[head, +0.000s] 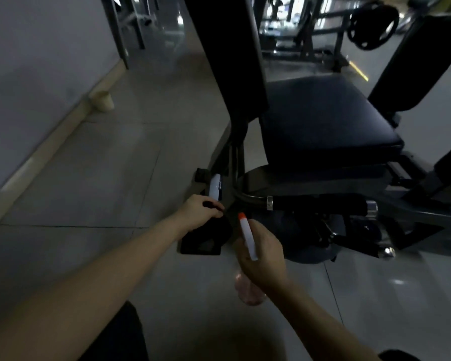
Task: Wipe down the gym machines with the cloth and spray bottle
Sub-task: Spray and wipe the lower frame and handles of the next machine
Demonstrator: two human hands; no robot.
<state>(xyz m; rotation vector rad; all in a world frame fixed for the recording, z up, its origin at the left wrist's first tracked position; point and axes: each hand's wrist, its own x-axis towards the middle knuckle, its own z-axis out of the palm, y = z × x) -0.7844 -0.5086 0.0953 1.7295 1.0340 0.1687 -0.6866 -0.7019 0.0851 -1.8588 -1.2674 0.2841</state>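
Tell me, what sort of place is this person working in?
Most likely a gym: a black padded seat on a metal machine frame, a round weight plate on a rack behind it, and more equipment further back.

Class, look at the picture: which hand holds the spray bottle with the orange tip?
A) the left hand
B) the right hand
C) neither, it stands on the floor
B: the right hand grips the spray bottle, while the left hand holds the dark cloth.
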